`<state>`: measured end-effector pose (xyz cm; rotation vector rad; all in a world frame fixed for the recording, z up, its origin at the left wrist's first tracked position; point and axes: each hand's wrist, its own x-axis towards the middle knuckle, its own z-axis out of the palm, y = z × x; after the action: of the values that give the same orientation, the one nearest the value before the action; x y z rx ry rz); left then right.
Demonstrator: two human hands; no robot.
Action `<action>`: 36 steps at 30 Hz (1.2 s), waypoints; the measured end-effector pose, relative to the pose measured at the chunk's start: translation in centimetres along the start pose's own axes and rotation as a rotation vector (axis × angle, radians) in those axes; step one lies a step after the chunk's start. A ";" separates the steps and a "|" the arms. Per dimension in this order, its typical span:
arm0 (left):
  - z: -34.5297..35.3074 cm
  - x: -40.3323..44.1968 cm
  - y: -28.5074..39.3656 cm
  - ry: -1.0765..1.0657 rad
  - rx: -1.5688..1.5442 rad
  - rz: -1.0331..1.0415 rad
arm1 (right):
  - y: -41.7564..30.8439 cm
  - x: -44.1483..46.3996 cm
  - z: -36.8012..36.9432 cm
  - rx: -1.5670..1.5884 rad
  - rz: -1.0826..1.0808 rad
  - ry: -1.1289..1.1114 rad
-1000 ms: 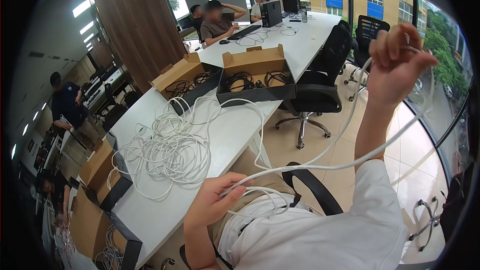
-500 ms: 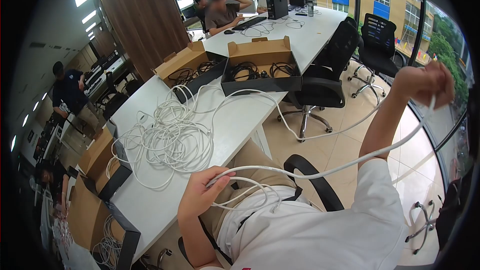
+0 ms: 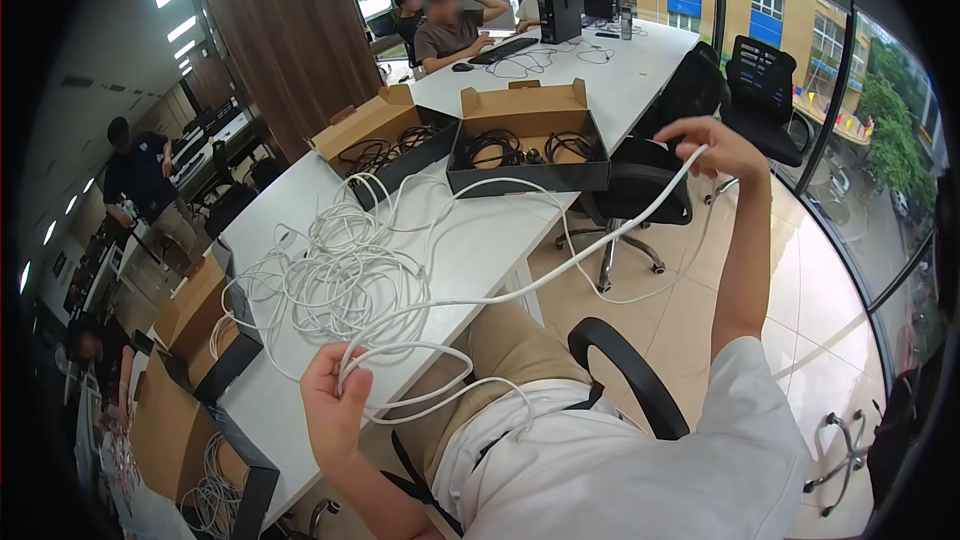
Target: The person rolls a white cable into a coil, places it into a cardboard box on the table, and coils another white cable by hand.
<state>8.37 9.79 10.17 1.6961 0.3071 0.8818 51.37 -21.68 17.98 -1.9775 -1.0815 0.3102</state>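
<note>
My left hand (image 3: pixel 338 395) is closed around several loops of white cable (image 3: pixel 440 348) above the near edge of the white table (image 3: pixel 255 418). Out to the right, my right hand (image 3: pixel 708 148) is raised with its fingers curled on the same cable. One stretch of it runs between both hands, and another hangs in an arc from my right hand back toward the table. A large tangled pile of white cable (image 3: pixel 345 275) lies on the table beyond my left hand.
Two open boxes of black cables (image 3: pixel 530 176) (image 3: pixel 400 168) stand behind the pile. More open boxes (image 3: pixel 235 350) are at the left edge, one with white cable. Black chairs (image 3: pixel 640 380) are at the right. Several people (image 3: pixel 450 35) are around the tables.
My right hand has come down and inward to the left from its raised position. My left hand has moved left and slightly down with the cable loops.
</note>
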 end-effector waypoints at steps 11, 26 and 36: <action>0.7 1.4 -1.6 -0.001 0.280 0.014 | 10.1 -0.3 -2.8 0.683 -0.658 0.186; -1.8 1.4 -1.4 0.646 -0.268 0.381 | 6.9 -2.3 -3.7 0.916 -0.411 0.871; -3.9 1.7 -1.8 0.928 -0.471 0.432 | 4.7 -1.8 -2.4 0.469 -0.710 1.399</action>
<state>7.29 14.17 9.50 0.8327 0.3099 1.8807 54.39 -25.70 15.61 -0.8524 -0.5591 -0.9800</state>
